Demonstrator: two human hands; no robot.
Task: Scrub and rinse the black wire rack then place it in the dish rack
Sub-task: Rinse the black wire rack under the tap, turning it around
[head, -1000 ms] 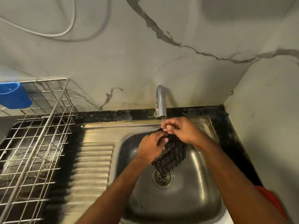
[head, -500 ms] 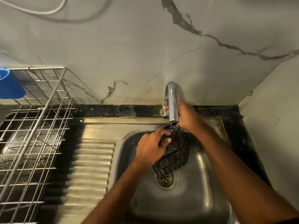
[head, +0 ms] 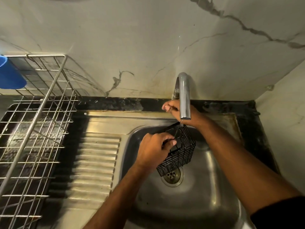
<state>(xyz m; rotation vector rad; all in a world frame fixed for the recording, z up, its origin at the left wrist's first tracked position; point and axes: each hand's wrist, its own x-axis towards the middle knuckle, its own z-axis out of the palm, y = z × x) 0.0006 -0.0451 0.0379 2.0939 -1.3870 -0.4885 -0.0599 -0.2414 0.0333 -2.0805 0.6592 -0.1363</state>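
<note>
So, taking the steel sink as the reference: one blue plastic cup is seen way off to its left, at the far back corner of one silver dish rack, which is made of thin crossed wires in a grid and sits on a dark tray. Between that rack and the basin, one ribbed metal drainboard is found, its ridges running crosswise and shiny.

Over the basin, one black wire rack is held, a small boxy mesh basket, tilted, with its lower corner just above the one round drain. It is gripped at its upper left rim by the left hand, fingers curled round the wire.

One curved chrome faucet rises at the back edge of the sink, smooth and tubular, its spout ending right above the basket's top edge. The right hand is tucked behind the spout with fingers curled; what they are closed on can't be told, since it's hidden by the spout.

Behind the sink, pale marble-look wall panels with grey veins are seen.
</note>
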